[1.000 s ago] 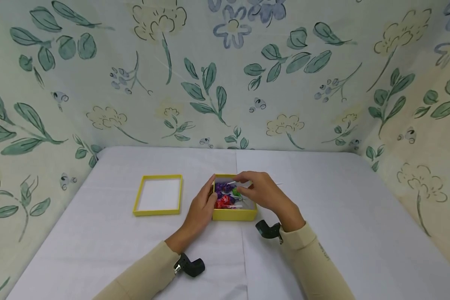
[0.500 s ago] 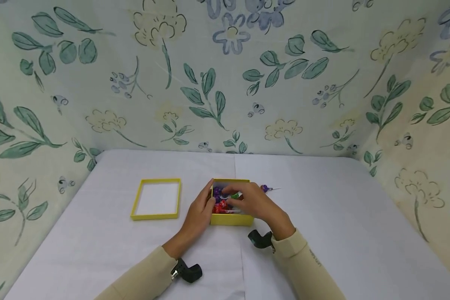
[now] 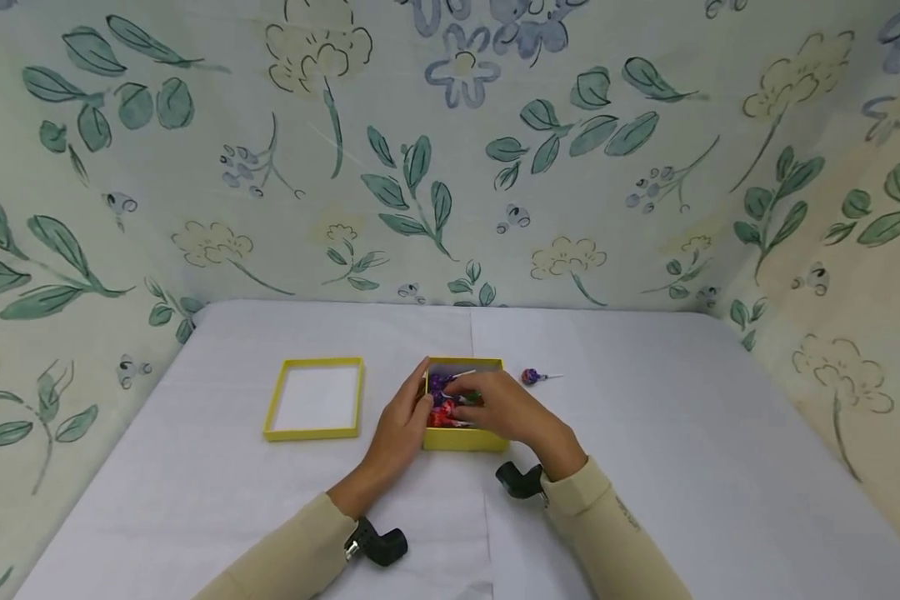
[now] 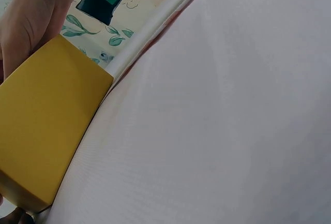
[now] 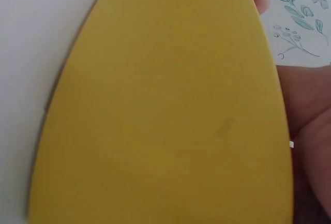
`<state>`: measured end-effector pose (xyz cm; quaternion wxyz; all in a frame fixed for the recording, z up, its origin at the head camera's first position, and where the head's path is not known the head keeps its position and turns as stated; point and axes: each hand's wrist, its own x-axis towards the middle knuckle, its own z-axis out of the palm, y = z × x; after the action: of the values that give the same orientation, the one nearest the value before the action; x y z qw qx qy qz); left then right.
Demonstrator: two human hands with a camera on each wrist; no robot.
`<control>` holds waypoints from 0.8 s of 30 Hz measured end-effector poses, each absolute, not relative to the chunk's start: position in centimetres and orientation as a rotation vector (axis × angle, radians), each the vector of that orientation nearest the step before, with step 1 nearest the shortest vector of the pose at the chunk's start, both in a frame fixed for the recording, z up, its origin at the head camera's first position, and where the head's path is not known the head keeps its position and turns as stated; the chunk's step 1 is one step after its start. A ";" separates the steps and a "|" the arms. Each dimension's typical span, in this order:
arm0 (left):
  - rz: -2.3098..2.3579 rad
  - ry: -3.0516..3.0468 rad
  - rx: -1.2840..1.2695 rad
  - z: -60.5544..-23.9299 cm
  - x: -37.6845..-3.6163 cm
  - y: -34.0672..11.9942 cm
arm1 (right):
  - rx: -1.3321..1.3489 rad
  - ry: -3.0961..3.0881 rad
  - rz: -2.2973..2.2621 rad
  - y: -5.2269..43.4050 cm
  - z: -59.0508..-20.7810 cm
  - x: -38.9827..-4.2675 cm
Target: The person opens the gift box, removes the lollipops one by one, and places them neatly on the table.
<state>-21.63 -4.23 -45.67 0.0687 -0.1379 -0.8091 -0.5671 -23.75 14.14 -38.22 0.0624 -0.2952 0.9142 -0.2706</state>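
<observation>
I see my left hand (image 3: 403, 423) laid against the left wall of the yellow box (image 3: 465, 438), fingers straight and together, reaching up along that side; the forearm runs in from the lower left. My right hand (image 3: 512, 411) reaches over the box from the right, its fingers (image 3: 474, 402) bent down among the lollipops (image 3: 444, 398) inside, but I cannot tell whether they pinch one or only touch them.

The box sits near the middle of the white surface (image 3: 645, 467), open-topped, with low yellow walls. Inside lie wrapped lollipops, purple toward the back and red toward the front, with a bit of green by my right fingers and a white stick showing. In the left wrist view the box's outer wall (image 4: 46, 131) fills the left side, resting on the cloth.

To the left of the box, a little apart, the yellow lid (image 3: 316, 398) lies with its white inside up. A single purple lollipop (image 3: 531, 377) lies on the surface just right of the box. Floral-patterned walls (image 3: 450, 150) enclose the surface on three sides.
</observation>
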 end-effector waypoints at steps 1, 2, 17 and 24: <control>-1.707 -2.429 -0.415 -45.7 -21.7 -4.3 | -0.908 2.764 -0.814 14.0 -38.3 -23.8; -1.702 -2.424 -0.414 -45.6 -21.7 -4.3 | -0.924 2.769 -0.804 13.9 -38.3 -23.8; -1.672 -2.426 -0.406 -45.1 -21.7 -4.3 | -0.875 2.811 -0.742 13.2 -38.2 -23.8; -1.682 -2.440 -0.407 -45.7 -21.7 -4.1 | -0.934 2.794 -0.821 13.9 -38.2 -23.8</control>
<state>-21.70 -4.13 -45.70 0.0751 -0.1357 -0.8133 -0.5608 -23.85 13.89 -38.17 0.0416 -0.3051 0.9128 -0.2684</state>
